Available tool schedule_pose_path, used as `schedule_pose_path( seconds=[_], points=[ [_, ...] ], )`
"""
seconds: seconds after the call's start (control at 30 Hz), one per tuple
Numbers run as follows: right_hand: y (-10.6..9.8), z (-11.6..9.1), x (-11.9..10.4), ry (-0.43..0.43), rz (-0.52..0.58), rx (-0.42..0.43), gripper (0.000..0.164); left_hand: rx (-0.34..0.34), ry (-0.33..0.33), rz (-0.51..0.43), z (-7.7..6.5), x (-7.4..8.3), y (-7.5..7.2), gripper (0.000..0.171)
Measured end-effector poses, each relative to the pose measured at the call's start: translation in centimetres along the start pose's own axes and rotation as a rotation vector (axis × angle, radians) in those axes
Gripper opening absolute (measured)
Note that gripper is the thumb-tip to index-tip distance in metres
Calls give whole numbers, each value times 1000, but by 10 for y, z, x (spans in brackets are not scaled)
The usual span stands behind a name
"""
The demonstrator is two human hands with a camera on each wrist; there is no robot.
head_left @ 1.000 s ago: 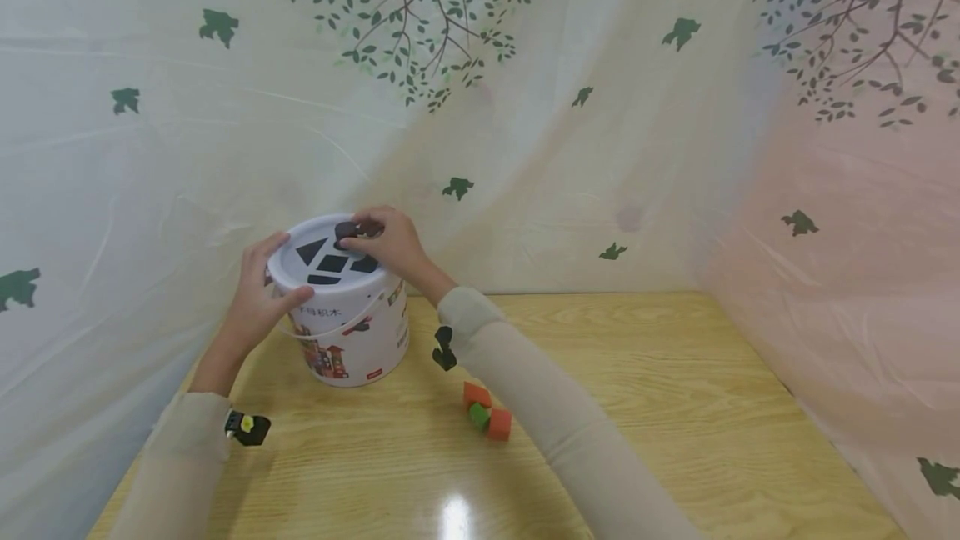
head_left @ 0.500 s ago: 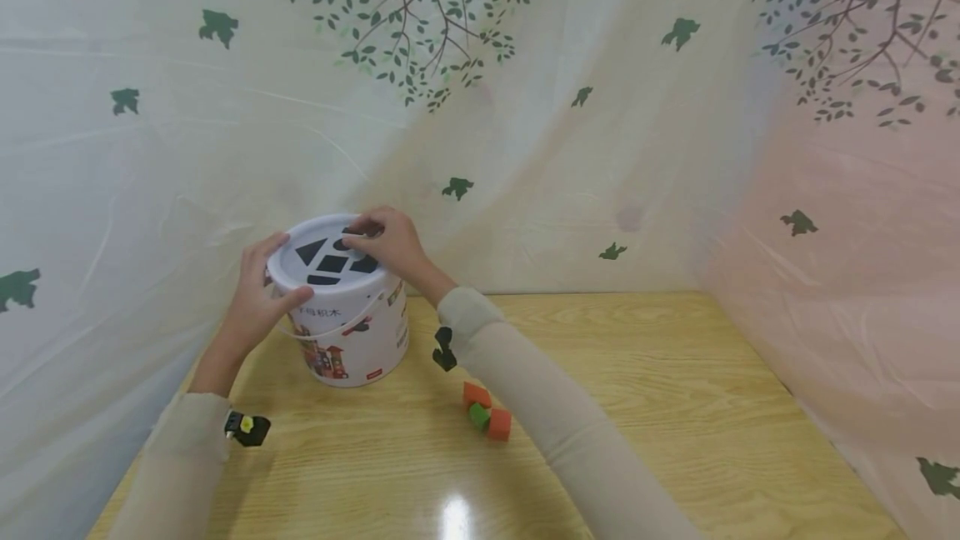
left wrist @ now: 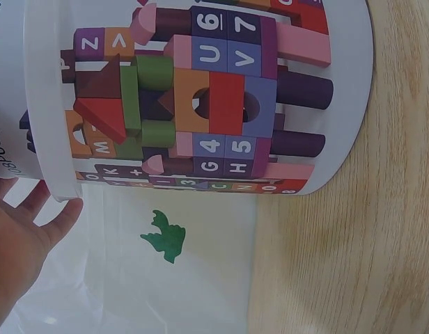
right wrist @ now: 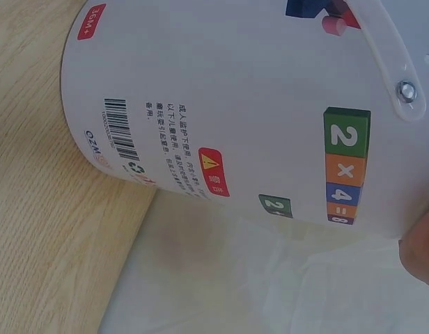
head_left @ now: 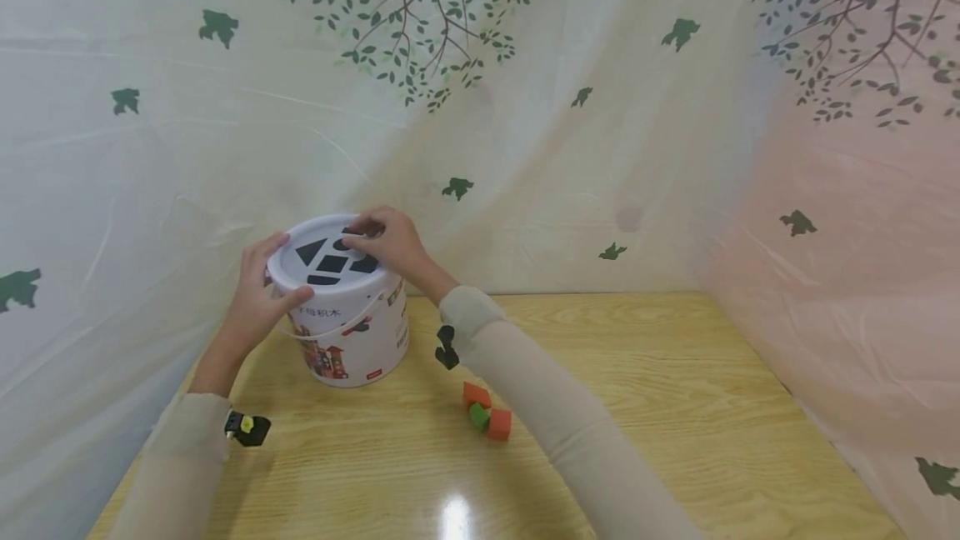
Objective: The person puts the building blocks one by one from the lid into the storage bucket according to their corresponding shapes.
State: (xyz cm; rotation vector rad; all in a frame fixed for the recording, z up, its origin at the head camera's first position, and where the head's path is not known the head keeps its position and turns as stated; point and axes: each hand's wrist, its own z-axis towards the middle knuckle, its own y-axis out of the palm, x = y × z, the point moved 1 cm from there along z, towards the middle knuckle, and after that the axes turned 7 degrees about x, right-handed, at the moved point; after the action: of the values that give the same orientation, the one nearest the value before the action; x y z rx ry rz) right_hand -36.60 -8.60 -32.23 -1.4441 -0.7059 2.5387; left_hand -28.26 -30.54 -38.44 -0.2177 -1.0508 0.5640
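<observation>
A white toy-block bucket point(head_left: 386, 327) stands on the table's left side, its lid point(head_left: 296, 269) cut with several dark shaped holes. My left hand point(head_left: 257, 294) grips the bucket at its upper left edge, thumb at the front and fingers farther back. In the left wrist view, the left hand point(left wrist: 19, 243) reaches the rim from below. My right hand point(head_left: 397, 242) is bent over the lid's right rear, thumb and fingertips right at a round hole. No block shows between them. Only a bit of the right hand point(right wrist: 422, 250) appears in the right wrist view.
Right of the bucket, an orange-red block point(head_left: 476, 395), a green block point(head_left: 479, 417) and a red block point(head_left: 499, 425) lie close together beside my right forearm. A printed curtain point(head_left: 540, 190) hangs behind the wooden table point(head_left: 645, 390).
A dark round piece at my right fingertips has gone from sight, and the round hole shows there now. The right fingertips have shifted slightly; the left hand and bucket stay in place.
</observation>
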Motion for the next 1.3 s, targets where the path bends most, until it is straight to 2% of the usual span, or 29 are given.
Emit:
schedule_pose_path(
  seconds=[0.47, 0.83, 1.1, 1.3],
  points=[
    [-12, 3, -4, -10, -1, -87, 32, 1, -3, 2, -1, 4, 0, 93],
    [-35, 2, 0, -94, -30, -213, 43, 2, -5, -1, -1, 4, 0, 94],
    [-57, -15, 8, -129, -70, -281, 42, 5, -25, 6, -3, 4, 2, 96],
    [-76, -34, 14, -155, -111, -268, 40, 8, -27, 8, -1, 5, 1, 96]
  ],
)
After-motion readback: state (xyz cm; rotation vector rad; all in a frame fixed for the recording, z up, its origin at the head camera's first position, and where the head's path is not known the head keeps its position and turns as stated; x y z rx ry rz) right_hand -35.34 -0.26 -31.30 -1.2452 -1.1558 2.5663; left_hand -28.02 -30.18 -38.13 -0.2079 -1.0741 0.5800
